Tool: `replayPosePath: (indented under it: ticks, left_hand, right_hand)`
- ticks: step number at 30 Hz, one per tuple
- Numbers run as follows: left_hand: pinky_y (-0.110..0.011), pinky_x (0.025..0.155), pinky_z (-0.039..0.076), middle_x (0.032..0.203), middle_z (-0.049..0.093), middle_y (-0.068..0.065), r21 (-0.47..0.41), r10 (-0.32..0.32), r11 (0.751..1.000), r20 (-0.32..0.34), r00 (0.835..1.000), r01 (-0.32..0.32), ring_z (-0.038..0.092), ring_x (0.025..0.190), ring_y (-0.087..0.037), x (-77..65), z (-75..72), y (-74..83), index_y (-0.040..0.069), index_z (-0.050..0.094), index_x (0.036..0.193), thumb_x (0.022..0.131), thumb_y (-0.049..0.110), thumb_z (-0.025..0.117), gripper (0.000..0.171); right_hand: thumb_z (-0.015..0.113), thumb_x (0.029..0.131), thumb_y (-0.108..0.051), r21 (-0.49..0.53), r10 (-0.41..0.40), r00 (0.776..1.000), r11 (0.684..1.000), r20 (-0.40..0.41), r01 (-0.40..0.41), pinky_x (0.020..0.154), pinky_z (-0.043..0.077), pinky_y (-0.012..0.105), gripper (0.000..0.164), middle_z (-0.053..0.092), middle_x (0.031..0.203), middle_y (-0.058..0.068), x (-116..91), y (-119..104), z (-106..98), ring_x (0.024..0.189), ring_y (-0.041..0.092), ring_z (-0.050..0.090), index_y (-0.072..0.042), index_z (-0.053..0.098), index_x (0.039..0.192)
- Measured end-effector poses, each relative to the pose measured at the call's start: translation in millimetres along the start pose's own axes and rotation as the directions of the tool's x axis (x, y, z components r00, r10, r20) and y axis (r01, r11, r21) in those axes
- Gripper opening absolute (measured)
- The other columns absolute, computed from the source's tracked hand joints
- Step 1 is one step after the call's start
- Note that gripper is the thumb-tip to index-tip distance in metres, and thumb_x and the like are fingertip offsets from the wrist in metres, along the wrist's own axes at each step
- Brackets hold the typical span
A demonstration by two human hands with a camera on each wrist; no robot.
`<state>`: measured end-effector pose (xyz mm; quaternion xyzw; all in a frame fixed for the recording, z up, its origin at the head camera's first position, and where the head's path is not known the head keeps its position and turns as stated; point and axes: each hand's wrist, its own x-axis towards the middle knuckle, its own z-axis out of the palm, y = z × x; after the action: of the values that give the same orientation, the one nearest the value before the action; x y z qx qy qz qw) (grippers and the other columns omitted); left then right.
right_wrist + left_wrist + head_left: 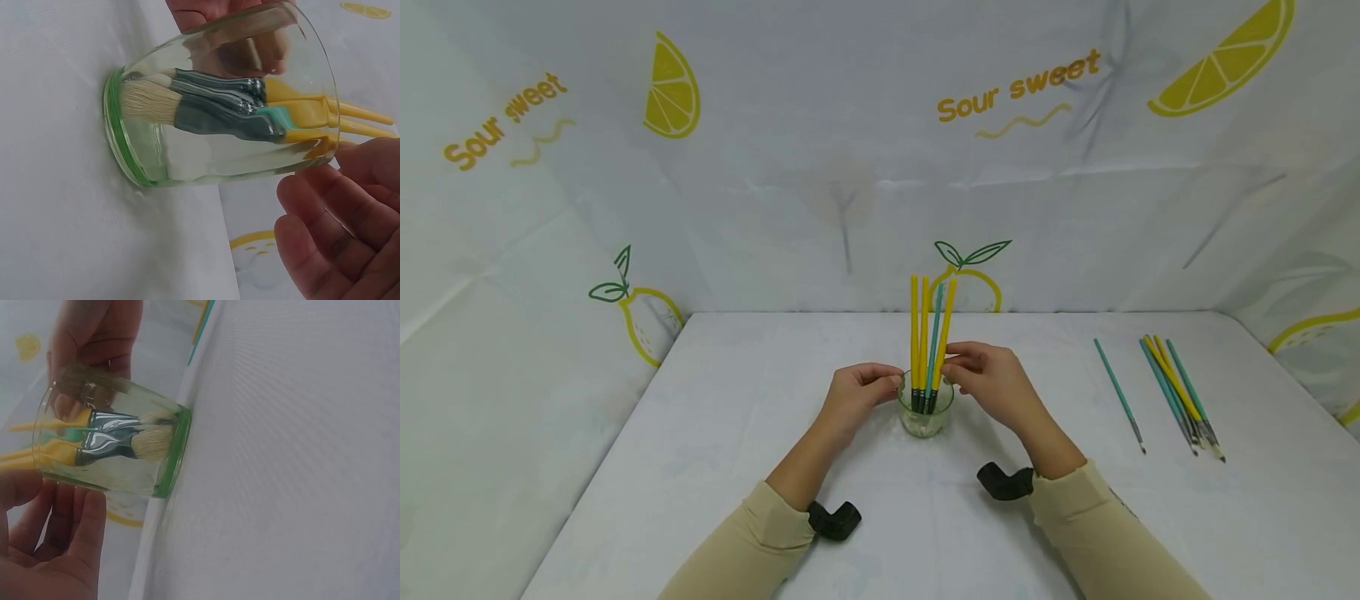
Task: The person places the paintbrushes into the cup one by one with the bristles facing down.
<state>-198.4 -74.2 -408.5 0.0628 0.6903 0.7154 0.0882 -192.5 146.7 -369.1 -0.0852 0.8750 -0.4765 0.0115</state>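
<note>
A clear glass cup (pixel 925 427) with a green-tinted base stands upright on the table. Inside it, bristles down, are several paintbrushes (pixel 150 444) with yellow handles and one with a teal handle (pixel 936 333). My left hand (pixel 857 396) holds the cup's rim on the left with thumb and fingertips. On the opposite side, my right hand (pixel 996 383) pinches the rightmost yellow paintbrush (pixel 948 321) just above the rim. In the right wrist view, the lower fingers of that hand (pixel 350 231) spread beside the glass, and part of the handle is hidden behind them.
To the right, a teal paintbrush (pixel 1118 392) lies alone on the white table (pixel 760 367). Beside it is a loose bunch of teal and yellow paintbrushes (pixel 1180 392). A white lemon-print cloth (pixel 790 167) hangs behind the table. Black wrist mounts (pixel 835 521) sit at both sleeves.
</note>
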Motion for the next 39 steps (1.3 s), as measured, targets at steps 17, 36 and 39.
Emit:
replayPosePath:
  ticks: [17,36,39]
  left_hand:
    - [-0.032,0.088,0.059,0.105,0.07,-0.013,0.013,0.013,1.0,-0.004,1.0,-0.013,0.07,0.093,-0.017,-0.8,1.2,-0.7,-0.005,0.07,0.108,0.093,0.012,0.066,0.023]
    - [-0.032,0.087,0.059,0.105,0.07,-0.011,0.01,0.009,1.0,-0.007,1.0,-0.009,0.07,0.1,-0.026,-0.7,1.3,0.9,-0.005,0.07,0.109,0.092,0.01,0.066,0.023]
    - [-0.033,0.088,0.059,0.105,0.07,-0.011,0.013,0.006,1.0,-0.008,1.0,-0.006,0.071,0.097,-0.023,-0.9,1.8,1.0,-0.005,0.07,0.109,0.092,0.01,0.066,0.023]
  right_hand:
    - [0.06,0.097,-0.034,-0.136,0.043,0.985,0.988,-0.168,-0.066,0.071,0.06,0.035,0.038,0.071,0.106,0.016,-3.0,20.1,-64.5,0.087,0.029,0.067,-0.007,0.065,0.124]
    - [0.057,0.097,-0.026,-0.378,0.204,0.933,0.872,-0.296,-0.311,0.074,0.051,0.05,0.046,0.057,0.119,0.035,-23.6,88.3,-143.0,0.101,0.048,0.056,0.009,0.057,0.126]
    - [0.061,0.094,-0.022,-0.428,0.26,0.929,0.832,-0.263,-0.354,0.077,0.051,0.053,0.045,0.058,0.118,0.036,-23.9,97.4,-144.7,0.102,0.05,0.056,0.011,0.057,0.124]
